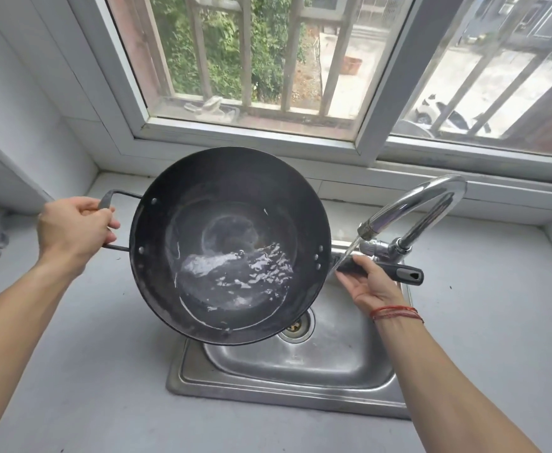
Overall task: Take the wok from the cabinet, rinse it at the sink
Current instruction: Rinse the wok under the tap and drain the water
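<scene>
Over the sink [287,384], the wok [230,245] is being gripped: left hand [72,232] closed around the loop handle [113,220], right hand [371,282] around the long handle [399,276]; heavy, wet, probably slippery.

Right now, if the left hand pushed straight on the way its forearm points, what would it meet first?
Probably the wok rim: the left hand already grips its loop handle. Depth is unclear.
</scene>
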`<state>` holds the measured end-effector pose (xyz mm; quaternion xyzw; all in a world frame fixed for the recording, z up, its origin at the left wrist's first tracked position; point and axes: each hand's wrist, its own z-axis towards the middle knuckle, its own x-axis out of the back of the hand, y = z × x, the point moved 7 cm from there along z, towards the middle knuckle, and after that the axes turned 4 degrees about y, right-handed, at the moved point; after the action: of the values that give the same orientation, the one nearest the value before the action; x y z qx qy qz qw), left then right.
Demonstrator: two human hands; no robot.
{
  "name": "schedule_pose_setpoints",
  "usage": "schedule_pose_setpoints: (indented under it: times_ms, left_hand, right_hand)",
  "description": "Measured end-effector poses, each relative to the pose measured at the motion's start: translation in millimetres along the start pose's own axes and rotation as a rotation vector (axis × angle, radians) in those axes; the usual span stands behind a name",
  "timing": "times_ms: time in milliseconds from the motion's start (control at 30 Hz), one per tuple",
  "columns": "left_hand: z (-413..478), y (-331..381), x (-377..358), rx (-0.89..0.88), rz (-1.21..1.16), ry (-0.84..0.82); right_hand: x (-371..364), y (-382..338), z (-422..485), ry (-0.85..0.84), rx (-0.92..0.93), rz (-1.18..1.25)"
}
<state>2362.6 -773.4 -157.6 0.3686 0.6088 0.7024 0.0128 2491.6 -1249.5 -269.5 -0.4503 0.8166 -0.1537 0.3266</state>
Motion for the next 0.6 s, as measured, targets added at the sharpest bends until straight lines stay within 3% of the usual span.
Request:
schedule_pose_setpoints:
  times_ms: [600]
  left_hand:
    - [-5,15,-49,-0.051,-0.131,-0.054]
  right_hand:
    - [16,-46,-1,-0.043,0.085,0.134]
